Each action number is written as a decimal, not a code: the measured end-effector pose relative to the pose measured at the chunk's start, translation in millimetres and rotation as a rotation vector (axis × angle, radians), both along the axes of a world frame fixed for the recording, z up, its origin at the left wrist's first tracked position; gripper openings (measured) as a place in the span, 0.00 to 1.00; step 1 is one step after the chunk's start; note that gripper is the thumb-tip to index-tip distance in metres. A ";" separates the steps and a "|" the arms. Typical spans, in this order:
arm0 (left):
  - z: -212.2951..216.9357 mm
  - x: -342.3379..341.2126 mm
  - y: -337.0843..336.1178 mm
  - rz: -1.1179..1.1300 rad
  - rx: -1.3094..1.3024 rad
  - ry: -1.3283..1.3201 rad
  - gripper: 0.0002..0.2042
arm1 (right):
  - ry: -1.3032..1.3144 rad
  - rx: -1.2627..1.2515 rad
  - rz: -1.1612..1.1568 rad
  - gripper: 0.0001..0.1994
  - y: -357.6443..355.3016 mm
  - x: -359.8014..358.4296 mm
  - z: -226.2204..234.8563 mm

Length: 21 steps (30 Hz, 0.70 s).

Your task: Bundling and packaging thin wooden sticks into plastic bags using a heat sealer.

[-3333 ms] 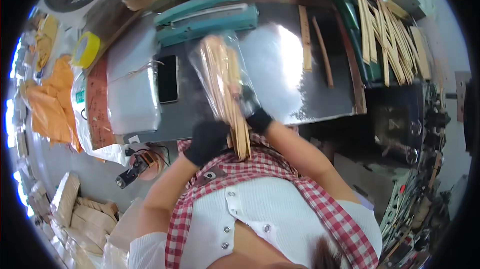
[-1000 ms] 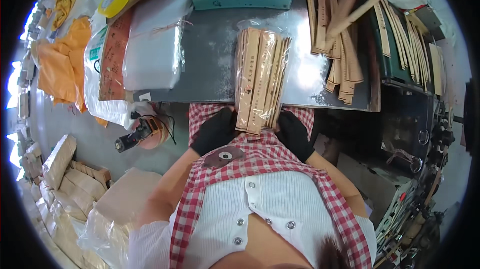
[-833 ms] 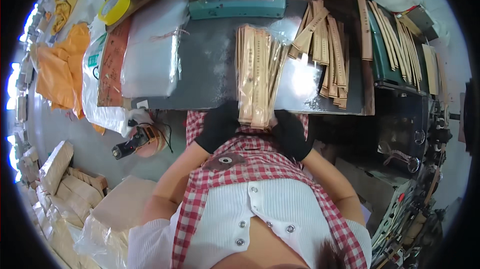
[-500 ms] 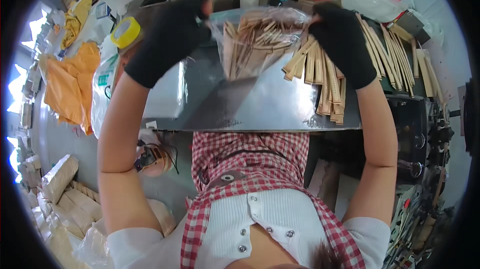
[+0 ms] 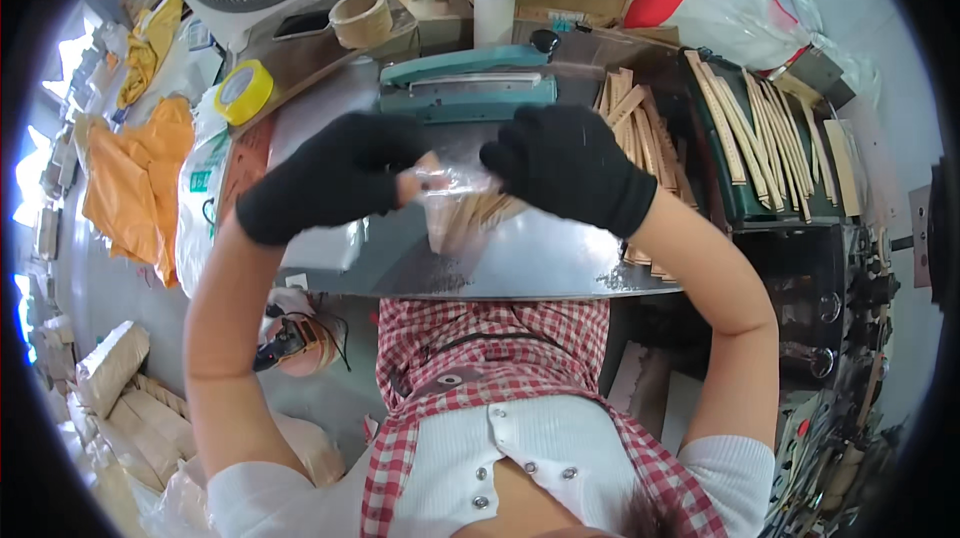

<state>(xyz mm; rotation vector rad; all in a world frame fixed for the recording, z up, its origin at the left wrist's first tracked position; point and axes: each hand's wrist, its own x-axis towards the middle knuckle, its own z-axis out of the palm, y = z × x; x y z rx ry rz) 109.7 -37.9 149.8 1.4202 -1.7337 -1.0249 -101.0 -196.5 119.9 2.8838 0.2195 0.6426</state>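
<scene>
One roll of yellow tape (image 5: 244,93) at far left. Next, left hand (image 5: 345,173) in black glove, fingertips in a pinch on upper left of clear bag (image 5: 440,218). Bag between both hands, over dark table (image 5: 405,273), with wooden strips inside, blurred. Teal sealer (image 5: 470,101) behind. Then right hand (image 5: 570,163), gloved, fingers curled at bag's upper right; cannot tell if gripping. Loose strips (image 5: 648,133) beyond right forearm; more strips (image 5: 775,143) at far right.

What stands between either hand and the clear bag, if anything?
Nothing visible. The left hand pinches the clear bag at its upper left; the right hand is by its upper right, contact unclear.
</scene>
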 end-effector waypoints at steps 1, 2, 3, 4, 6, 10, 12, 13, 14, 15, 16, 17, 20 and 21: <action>1.9 7.5 11.0 -0.041 0.028 -0.113 0.21 | -0.040 -0.066 0.072 0.07 2.1 -1.0 -0.7; -18.3 2.9 15.4 0.119 -0.198 0.100 0.26 | -0.141 -0.014 0.152 0.06 7.9 -3.6 3.8; -42.5 -4.1 26.0 0.283 -0.417 0.310 0.30 | -0.201 0.001 0.135 0.06 16.8 -7.6 8.1; -57.2 -17.3 39.3 0.344 -0.336 0.127 0.34 | -0.195 0.072 0.207 0.06 25.1 -7.4 14.9; -117.8 -41.8 54.2 0.380 -0.095 0.258 0.38 | -0.232 0.243 0.329 0.07 41.8 3.3 31.3; -135.9 -51.6 28.4 0.520 -0.153 -0.042 0.22 | -0.190 0.183 0.183 0.10 -10.9 78.6 7.3; -145.5 -38.0 0.3 0.605 0.107 0.538 0.24 | -0.277 0.199 -0.041 0.11 -64.3 108.1 -31.6; -151.3 -26.3 -9.5 0.581 0.299 0.696 0.28 | -0.394 0.271 -0.154 0.12 -94.6 108.8 -50.5; -161.2 -19.2 -21.0 0.581 0.290 0.702 0.28 | -0.587 0.255 -0.342 0.11 -129.6 99.0 -71.5; -172.6 -12.9 -33.8 0.546 0.272 0.879 0.29 | -0.783 0.241 -0.523 0.11 -157.3 94.4 -87.0; -179.1 -9.3 -46.9 0.511 0.252 1.058 0.29 | -0.779 0.242 -0.506 0.11 -167.5 96.3 -94.4; -180.5 -9.3 -55.1 0.530 0.251 1.065 0.29 | -0.599 0.469 -0.547 0.10 -167.1 95.1 -104.3; -163.0 -14.5 -84.1 0.481 0.309 0.804 0.28 | -0.400 0.530 -0.508 0.09 -150.2 113.6 -66.7; -179.5 -6.6 -89.6 0.500 0.321 0.815 0.28 | -0.393 0.382 -0.375 0.09 -139.8 128.1 -44.4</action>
